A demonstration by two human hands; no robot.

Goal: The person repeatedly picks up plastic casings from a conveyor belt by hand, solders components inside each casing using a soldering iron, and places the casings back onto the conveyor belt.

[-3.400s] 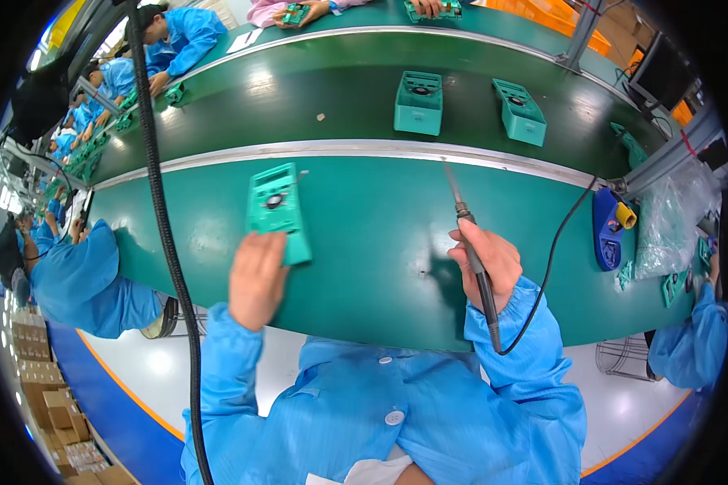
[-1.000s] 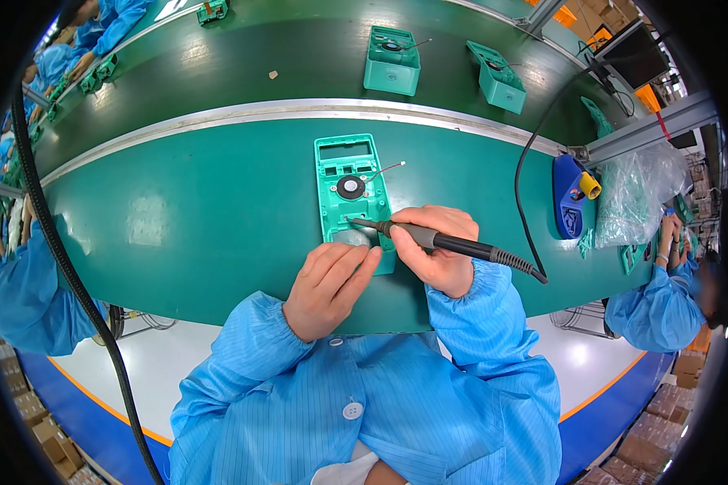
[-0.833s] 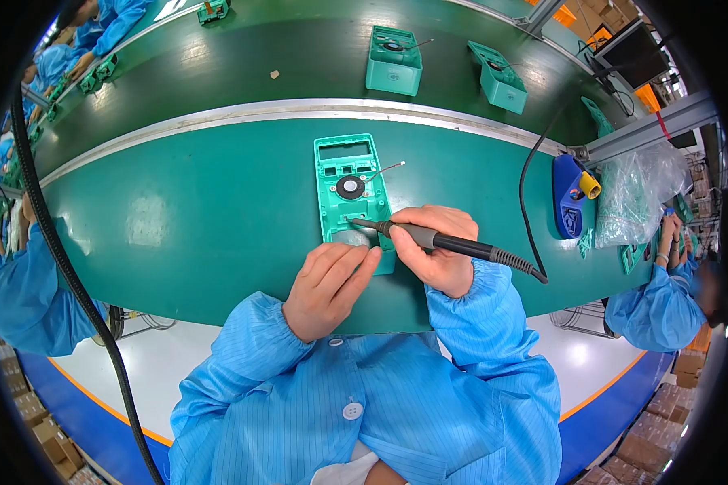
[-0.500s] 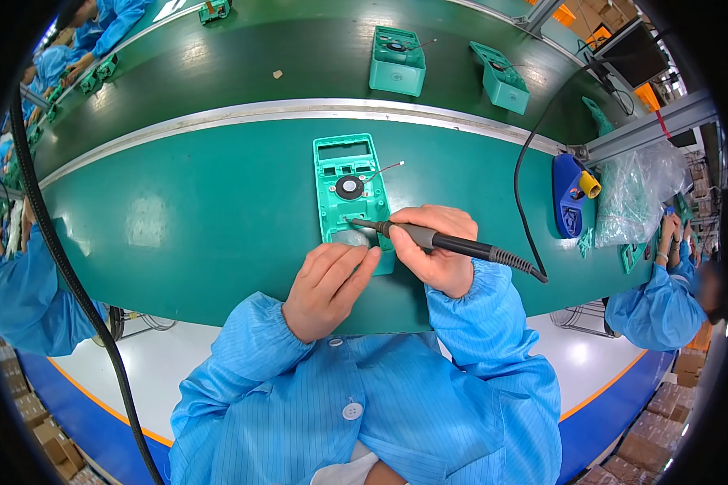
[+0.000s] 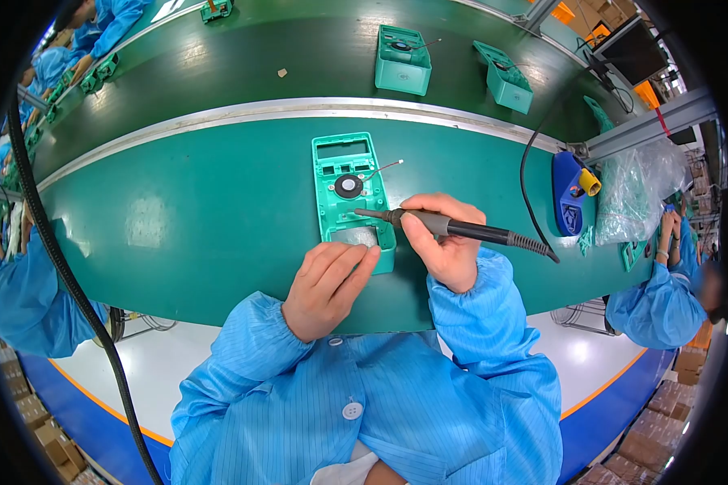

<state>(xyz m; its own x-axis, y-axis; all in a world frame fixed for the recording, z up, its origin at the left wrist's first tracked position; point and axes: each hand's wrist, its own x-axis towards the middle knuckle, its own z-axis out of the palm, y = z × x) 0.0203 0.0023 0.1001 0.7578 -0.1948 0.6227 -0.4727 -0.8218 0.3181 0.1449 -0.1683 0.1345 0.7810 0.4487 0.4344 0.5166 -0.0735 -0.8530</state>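
A green plastic housing [image 5: 325,212] lies on the bench, its inner side up. A round black speaker [image 5: 349,187] sits in it, with a short wire ending in a small white plug. My left hand [image 5: 330,287] is closed at the housing's lower end, fingertips gripping its edge. In my right hand [image 5: 449,246] is a soldering iron [image 5: 429,221], held like a pen. The iron's tip is over the housing, below the speaker; whether it touches cannot be told.
A blue iron stand [image 5: 569,194] with a yellow part stands at right, beside a clear plastic bag [image 5: 629,194] of green parts. Behind a metal rail [image 5: 299,107], green housings [image 5: 403,73] sit on a dark green belt [image 5: 315,48]. The iron's black cord hangs at right. Co-workers sit at both sides.
My right hand has moved slightly right and up, bringing the iron's tip up and right from its earlier spot. Housings on the belt have shifted a little rightward. My left hand stays put.
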